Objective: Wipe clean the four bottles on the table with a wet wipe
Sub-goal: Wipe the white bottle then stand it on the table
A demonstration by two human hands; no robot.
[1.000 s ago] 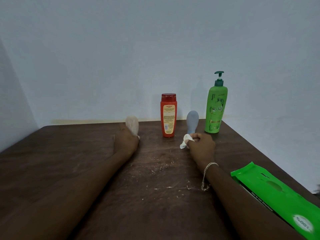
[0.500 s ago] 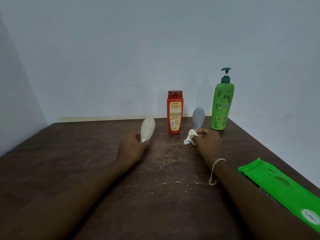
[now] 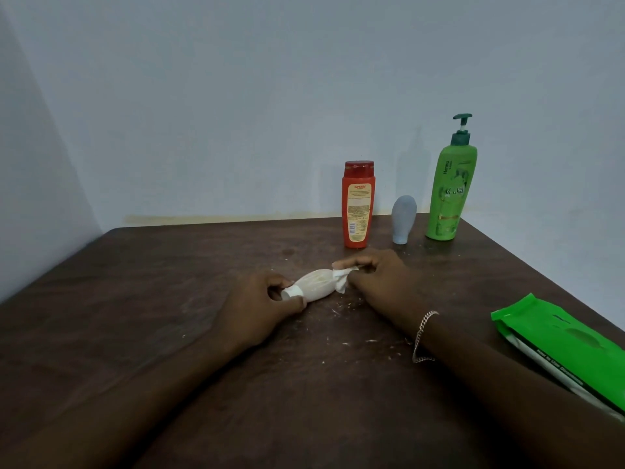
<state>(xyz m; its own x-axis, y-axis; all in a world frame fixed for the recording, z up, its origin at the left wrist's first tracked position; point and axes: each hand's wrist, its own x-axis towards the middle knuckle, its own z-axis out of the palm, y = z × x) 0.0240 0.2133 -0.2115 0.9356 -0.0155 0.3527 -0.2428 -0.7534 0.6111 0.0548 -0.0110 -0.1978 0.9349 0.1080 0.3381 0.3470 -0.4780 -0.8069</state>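
Both hands had the white bottle (image 3: 314, 285) sideways between them, close to the table (image 3: 135, 299). Left hand (image 3: 260, 309) gripped its cap end, fingers curled; right hand (image 3: 378, 282) pinched the wet wipe (image 3: 341, 280) against the other end. Red bottle (image 3: 358, 204), grey bottle (image 3: 403, 218) and green pump bottle (image 3: 451, 194) stood behind.

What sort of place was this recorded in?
Likely a plain domestic room, not a workshop: a scratched dark brown wooden table set into a corner of bare pale blue walls, holding toiletries such as an orange plastic bottle and a tall green pump bottle, plus a green wipes pack.
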